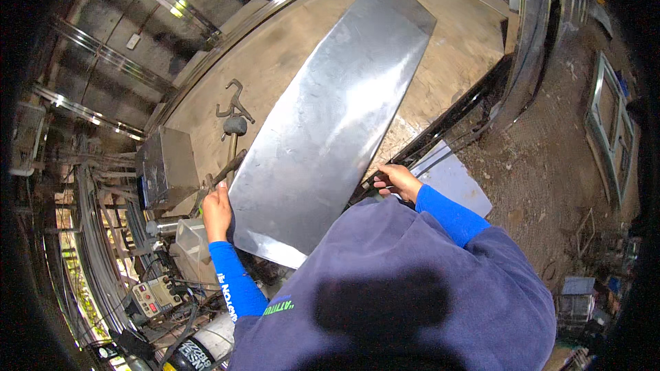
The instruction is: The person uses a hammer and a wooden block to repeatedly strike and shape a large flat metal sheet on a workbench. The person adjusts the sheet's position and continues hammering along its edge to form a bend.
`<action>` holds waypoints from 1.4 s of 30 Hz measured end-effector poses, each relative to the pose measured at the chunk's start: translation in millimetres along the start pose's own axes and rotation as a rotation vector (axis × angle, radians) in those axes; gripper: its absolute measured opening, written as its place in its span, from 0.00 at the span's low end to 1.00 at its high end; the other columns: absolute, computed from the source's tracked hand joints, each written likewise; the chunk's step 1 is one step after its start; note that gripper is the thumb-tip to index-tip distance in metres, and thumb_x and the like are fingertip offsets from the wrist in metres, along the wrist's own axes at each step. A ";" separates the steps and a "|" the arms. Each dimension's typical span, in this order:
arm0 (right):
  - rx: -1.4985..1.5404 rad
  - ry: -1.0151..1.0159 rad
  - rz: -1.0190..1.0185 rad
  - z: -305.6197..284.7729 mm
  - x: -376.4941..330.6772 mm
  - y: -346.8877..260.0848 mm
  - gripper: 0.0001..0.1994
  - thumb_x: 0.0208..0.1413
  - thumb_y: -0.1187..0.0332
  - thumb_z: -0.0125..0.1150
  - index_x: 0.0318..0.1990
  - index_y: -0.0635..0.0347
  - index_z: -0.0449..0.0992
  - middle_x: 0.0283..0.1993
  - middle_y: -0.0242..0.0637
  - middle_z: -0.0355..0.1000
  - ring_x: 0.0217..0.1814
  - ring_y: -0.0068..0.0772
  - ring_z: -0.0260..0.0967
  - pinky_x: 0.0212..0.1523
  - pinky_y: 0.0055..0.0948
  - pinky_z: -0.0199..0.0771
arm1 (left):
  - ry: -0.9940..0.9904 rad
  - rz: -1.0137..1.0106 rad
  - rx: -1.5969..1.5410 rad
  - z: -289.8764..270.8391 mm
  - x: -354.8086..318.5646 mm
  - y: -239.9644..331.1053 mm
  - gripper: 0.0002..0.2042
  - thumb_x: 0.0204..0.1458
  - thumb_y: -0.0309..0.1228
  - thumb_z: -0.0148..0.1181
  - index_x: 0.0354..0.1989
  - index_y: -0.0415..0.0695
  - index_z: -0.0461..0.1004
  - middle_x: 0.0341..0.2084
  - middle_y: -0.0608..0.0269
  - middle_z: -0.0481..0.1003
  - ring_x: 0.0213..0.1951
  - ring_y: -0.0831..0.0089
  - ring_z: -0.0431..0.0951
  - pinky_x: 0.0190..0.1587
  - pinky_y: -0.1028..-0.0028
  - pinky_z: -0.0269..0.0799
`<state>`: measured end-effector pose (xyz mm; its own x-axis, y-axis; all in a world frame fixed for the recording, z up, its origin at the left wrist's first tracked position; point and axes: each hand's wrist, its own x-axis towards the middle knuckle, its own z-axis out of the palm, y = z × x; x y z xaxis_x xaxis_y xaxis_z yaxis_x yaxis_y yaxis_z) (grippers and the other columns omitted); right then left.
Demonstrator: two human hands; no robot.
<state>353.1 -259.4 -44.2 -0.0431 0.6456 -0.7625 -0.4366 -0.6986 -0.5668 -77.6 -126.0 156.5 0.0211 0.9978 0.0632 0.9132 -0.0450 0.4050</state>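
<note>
A long shiny sheet of metal (330, 117) lies lengthwise on a worn workbench (289, 41), reaching from near my chest to the far end. My left hand (217, 211) grips the sheet's near left edge. My right hand (397, 181) holds its near right edge, fingers curled over the rim. Both forearms wear bright blue sleeves under a dark blue top.
A hammer (234, 139) and a metal clamp (235, 102) lie on the bench left of the sheet, beside a metal box (167, 165). A flat grey plate (452, 180) lies below my right hand. Cables and a welding unit (155, 295) crowd the lower left. Dirt floor stretches to the right.
</note>
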 end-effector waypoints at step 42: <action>0.413 -0.697 -0.725 -86.3 -121.2 -311.0 0.28 0.58 0.33 0.58 0.62 0.28 0.74 0.40 0.19 0.78 0.29 0.16 0.67 0.23 0.20 0.68 | 0.521 0.044 -0.480 44.3 -152.2 136.0 0.19 0.48 0.45 0.76 0.32 0.38 0.81 0.25 0.61 0.81 0.28 0.75 0.78 0.34 0.73 0.73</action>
<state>571.6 -147.0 197.5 -0.0971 0.9868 0.1296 -0.8264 -0.0074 -0.5630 61.4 -281.7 161.6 -0.2527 0.8468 0.4680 0.6333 -0.2210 0.7417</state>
